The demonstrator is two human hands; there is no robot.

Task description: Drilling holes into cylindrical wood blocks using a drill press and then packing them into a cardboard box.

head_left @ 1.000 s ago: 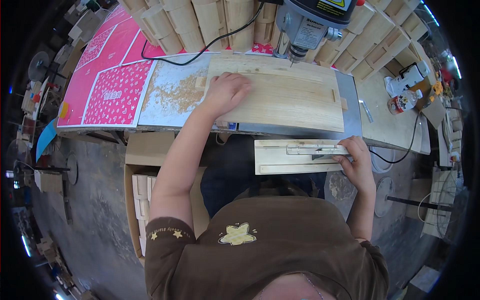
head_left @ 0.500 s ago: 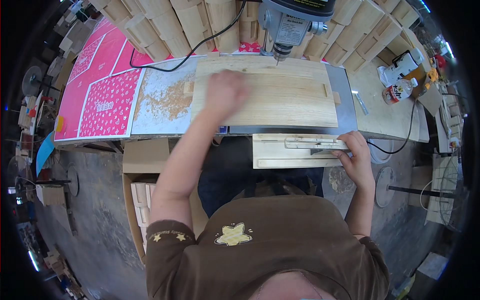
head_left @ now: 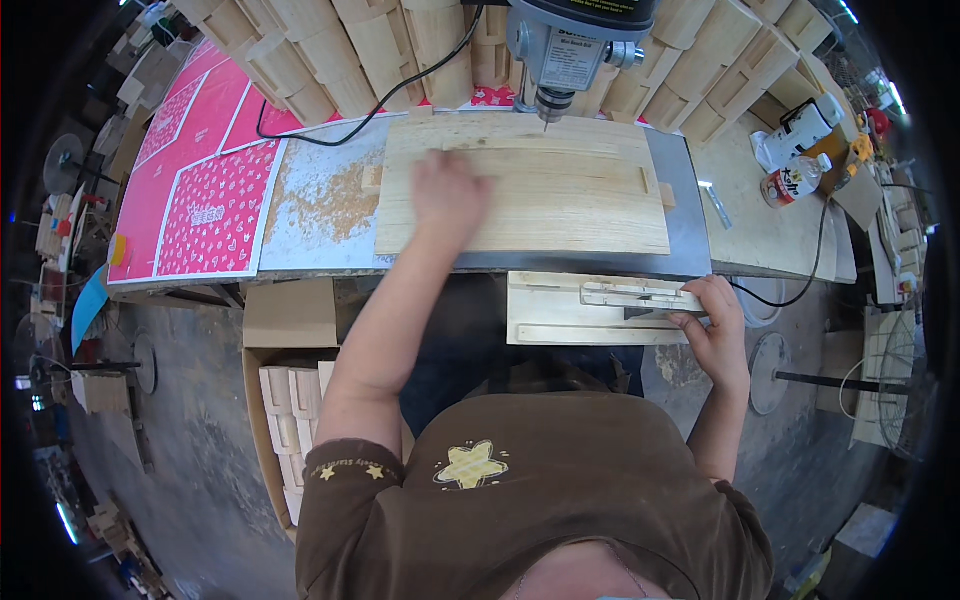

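A pale wooden board [head_left: 560,200] lies flat on the bench under a bench drill [head_left: 570,60]. My left hand [head_left: 450,198] is over the board's left part, its back upward; motion smears the fingers, and whatever is beneath them is hidden. In front of the bench edge, my right hand [head_left: 715,315] grips the right end of a smaller wooden panel [head_left: 550,308], thumb on the near side and fingers on the far side. Raised strips run along this panel, with a narrow slotted wooden strip [head_left: 635,296] and a dark grey thin piece near its right half.
Stacked wooden blocks [head_left: 380,50] line the back of the bench. A black cable [head_left: 400,95] crosses on the left, near sawdust [head_left: 325,205] and a pink printed sheet [head_left: 215,210]. Bottles [head_left: 797,180] stand at right. Below left, an open carton [head_left: 262,400] holds wooden pieces.
My left hand has shifted slightly over the board, and its blur is weaker. The panel in my right hand sits a little lower. The whole view has drifted slightly.
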